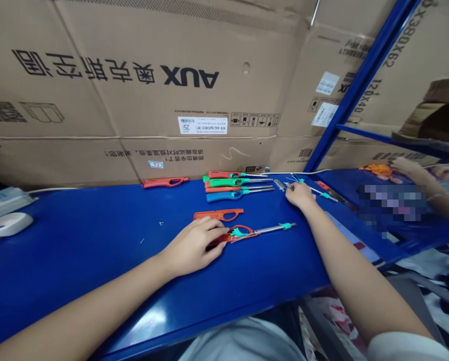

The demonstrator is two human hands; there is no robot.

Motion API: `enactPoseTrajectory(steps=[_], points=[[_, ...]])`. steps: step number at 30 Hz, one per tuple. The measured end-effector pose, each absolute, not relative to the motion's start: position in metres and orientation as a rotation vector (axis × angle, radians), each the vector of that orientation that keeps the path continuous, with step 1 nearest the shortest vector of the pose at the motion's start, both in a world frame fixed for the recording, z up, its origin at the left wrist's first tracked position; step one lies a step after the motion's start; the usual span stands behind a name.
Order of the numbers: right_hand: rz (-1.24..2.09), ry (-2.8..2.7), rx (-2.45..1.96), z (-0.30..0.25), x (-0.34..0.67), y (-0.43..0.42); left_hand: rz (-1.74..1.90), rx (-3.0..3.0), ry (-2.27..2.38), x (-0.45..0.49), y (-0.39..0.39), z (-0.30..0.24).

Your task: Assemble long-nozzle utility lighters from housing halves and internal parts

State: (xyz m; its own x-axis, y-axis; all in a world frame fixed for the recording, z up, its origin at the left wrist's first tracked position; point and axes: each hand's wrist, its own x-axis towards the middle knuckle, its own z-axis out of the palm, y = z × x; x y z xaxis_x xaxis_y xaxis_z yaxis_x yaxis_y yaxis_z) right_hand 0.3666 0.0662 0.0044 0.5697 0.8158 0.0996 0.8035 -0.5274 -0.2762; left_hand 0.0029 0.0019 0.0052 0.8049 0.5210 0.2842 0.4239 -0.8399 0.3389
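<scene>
My left hand lies on the blue table with fingers curled over the handle of an orange long-nosed lighter that has a teal trigger and a metal tube pointing right. Just beyond it lies an empty orange lighter shell. My right hand reaches to the far right and pinches a small metal part among loose thin tubes and teal pieces. A stack of finished lighters in red, green, orange and blue lies between the hands, near the cardboard wall.
Another orange shell lies at the back of the table. A white device and a power strip sit at the far left. Cardboard boxes wall the back. Another person's hand works at the right behind a blue shelf post.
</scene>
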Motion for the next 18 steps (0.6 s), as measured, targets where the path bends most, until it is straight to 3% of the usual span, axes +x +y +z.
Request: enactPoseTrajectory(steps=[18], points=[[-0.076, -1.193, -2.638, 0.017, 0.370, 0.055, 0.541, 2.753, 0.700, 0.002, 0.002, 0.006]])
